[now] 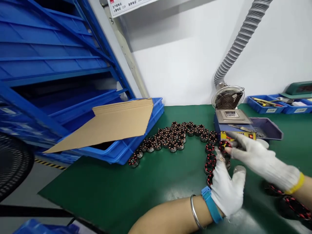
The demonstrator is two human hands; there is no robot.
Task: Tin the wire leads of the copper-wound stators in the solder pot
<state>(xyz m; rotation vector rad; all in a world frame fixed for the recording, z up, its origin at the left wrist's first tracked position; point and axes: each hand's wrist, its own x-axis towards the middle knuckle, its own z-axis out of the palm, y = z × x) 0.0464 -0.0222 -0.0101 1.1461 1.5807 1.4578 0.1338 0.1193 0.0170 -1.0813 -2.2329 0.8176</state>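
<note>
My right hand [260, 157], in a white glove with a yellow cuff, pinches a black motor stator with red marks [224, 146] in front of the solder pot [234, 120]. My left hand [229, 188], gloved in white with a blue wrist strap, is beside the row of red-marked stators [210, 158]; its thumb is spread and its fingertips reach just below the held part. Whether those fingertips touch a stator cannot be made out. Many copper-coloured stators [170, 136] stand grouped on the green table [165, 182].
A blue crate [117, 154] with cardboard [122, 125] on it stands left, near blue racks [48, 45]. A ducted fan [227, 99], purple tray [268, 128] and blue bins [265, 105] are at right. More stators [296, 208] lie lower right; a black fan [14, 165] is far left.
</note>
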